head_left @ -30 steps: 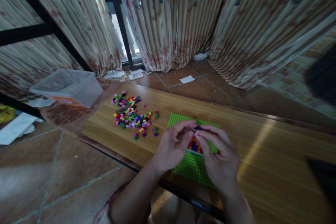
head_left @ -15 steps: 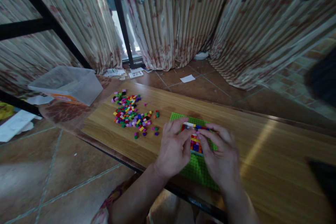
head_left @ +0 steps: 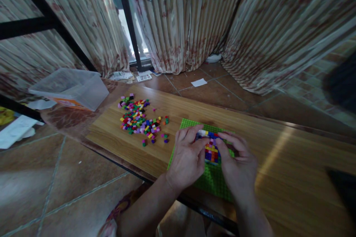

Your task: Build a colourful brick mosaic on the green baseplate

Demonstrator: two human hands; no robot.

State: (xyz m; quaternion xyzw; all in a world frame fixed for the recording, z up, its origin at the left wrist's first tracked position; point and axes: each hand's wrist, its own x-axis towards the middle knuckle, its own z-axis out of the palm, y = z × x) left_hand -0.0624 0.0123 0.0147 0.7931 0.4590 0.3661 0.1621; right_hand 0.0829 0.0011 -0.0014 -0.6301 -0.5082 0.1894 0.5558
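Note:
A small build of colourful toy bricks (head_left: 211, 152), with white, yellow, blue, red and purple pieces, sits on a green studded baseplate (head_left: 213, 183). My left hand (head_left: 187, 153) is curled around its left side, thumb reaching over the top. On the opposite side, my right hand (head_left: 239, 160) grips the build with bent fingers and thumb. Both hands cover its side edges, so part of the build is hidden.
Loose colourful bricks (head_left: 139, 118) lie spread on the wooden table (head_left: 278, 166), left of the baseplate. A clear plastic bin (head_left: 91, 87) with an orange label stands beyond them at the left. A dark flat object (head_left: 340, 187) is at the right edge.
Both hands and the brick build have shifted slightly right. The right thumb has drawn away from the left one, uncovering more of the bricks. More of the baseplate's left edge shows.

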